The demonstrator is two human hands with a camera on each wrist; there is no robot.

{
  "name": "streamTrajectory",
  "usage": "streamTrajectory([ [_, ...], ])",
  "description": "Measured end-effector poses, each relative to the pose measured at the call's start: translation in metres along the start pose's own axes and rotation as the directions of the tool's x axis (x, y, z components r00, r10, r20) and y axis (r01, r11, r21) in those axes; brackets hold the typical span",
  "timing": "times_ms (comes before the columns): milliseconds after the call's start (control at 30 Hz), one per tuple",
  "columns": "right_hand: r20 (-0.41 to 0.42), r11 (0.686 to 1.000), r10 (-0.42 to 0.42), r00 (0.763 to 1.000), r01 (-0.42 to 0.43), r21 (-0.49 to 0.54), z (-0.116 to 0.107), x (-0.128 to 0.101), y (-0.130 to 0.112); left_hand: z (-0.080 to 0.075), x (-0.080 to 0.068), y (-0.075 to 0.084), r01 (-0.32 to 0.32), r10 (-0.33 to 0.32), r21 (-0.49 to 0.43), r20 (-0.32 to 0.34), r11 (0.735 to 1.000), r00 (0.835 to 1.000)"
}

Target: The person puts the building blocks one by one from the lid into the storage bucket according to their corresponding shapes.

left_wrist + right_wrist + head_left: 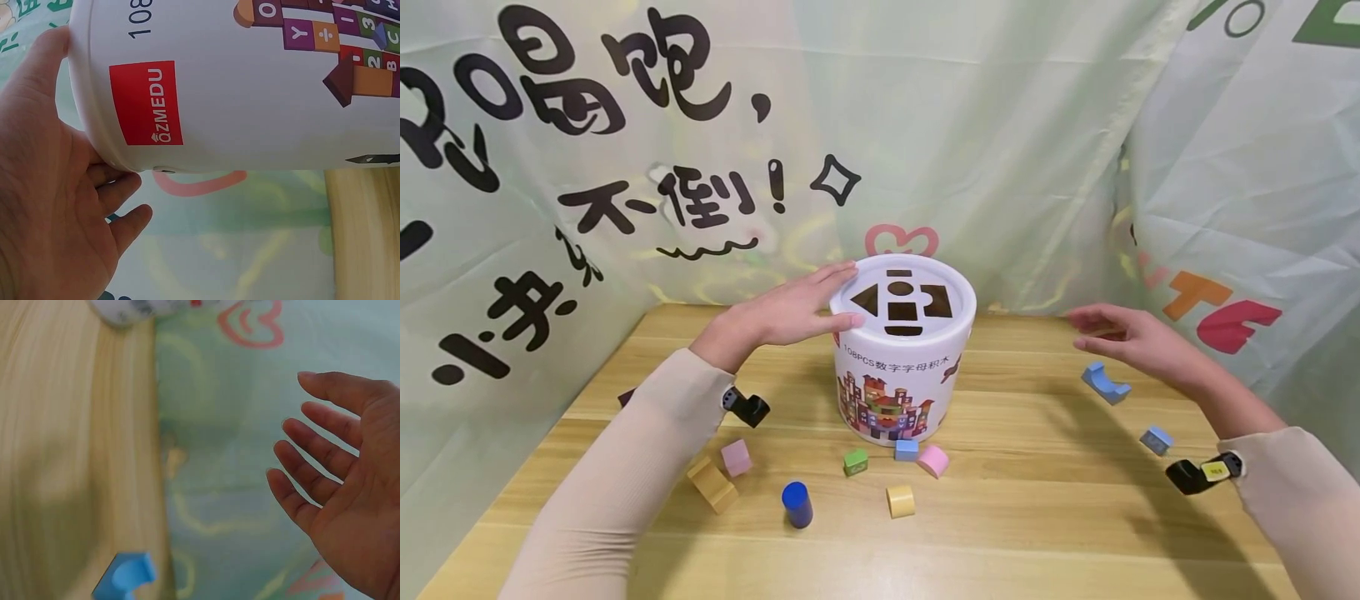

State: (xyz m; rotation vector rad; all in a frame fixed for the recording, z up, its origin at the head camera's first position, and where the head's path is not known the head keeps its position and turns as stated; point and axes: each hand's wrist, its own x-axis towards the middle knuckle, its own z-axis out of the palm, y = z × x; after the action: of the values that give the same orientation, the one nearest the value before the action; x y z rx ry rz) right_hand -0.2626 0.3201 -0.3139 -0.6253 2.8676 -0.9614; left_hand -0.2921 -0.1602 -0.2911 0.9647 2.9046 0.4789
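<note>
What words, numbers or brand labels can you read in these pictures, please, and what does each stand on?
"108PCS数字字母积木": side of the white bucket, head view.
"QZMEDU": red label on that bucket, left wrist view.
"Y", "÷", "3", "2", "O": printed blocks on the bucket.
"不倒!": black brush characters on the backdrop cloth; the other characters are cut off.
Right wrist view: none.

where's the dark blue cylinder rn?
Head view: dark blue cylinder stands upright front-left of the white bucket, between the yellow block and tan block.
</note>
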Motion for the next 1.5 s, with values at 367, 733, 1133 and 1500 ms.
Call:
streamTrajectory([
  [367,-0.006,0.999,0.026,1.0,-0.025,0.021,0.004,-0.015,0.054,0.001,0.001,0.0,-0.003,0.003,-0.009,-0.005,1.0,1.0],
  [733,0.044,0.995,0.093,0.995,-0.094,0.037,0.008,-0.019,0.102,-0.001,0.0,0.001,0.002,-0.002,-0.004,-0.002,1.0,1.0],
  [1133,0.122,0.982,0.099,0.988,-0.117,0.151,0.023,-0.027,0.133,0.0,0.0,0.001,0.005,-0.005,0.002,0.009,1.0,1.0],
  [1500,0.125,0.979,0.114,0.986,-0.133,0.158,0.035,-0.02,0.143,0.0,0.0,0.002,0.002,-0.002,0.01,0.009,1.0,1.0],
])
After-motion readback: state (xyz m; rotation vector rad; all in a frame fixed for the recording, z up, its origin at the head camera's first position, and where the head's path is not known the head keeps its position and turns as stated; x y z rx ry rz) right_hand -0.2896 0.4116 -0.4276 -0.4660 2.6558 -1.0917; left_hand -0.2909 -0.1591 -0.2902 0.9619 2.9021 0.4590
